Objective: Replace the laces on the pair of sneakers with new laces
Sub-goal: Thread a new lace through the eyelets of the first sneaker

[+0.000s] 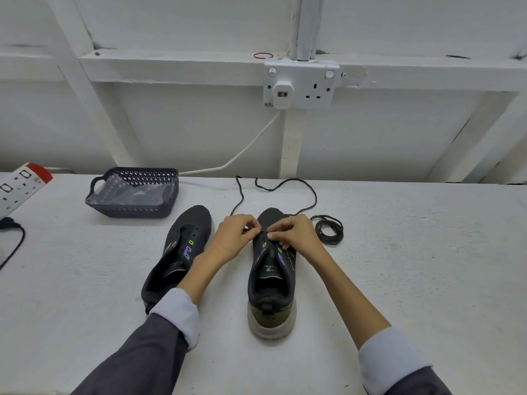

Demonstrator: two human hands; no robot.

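Observation:
Two dark sneakers stand on the white table, toes pointing away from me. The left sneaker (176, 260) has no lace and my left forearm crosses it. Both hands meet over the front eyelets of the right sneaker (272, 280). My left hand (236, 235) and my right hand (293, 232) each pinch the black lace (285, 185) there. The lace's two ends trail away toward the wall in loose curves. A second black lace lies coiled (330, 229) just right of the right sneaker.
A dark perforated basket (134, 192) with clear plastic inside sits at the back left. A power strip (20, 186) and a black cable (14, 240) lie at the left edge. A wall socket (299, 84) with a white cable hangs behind.

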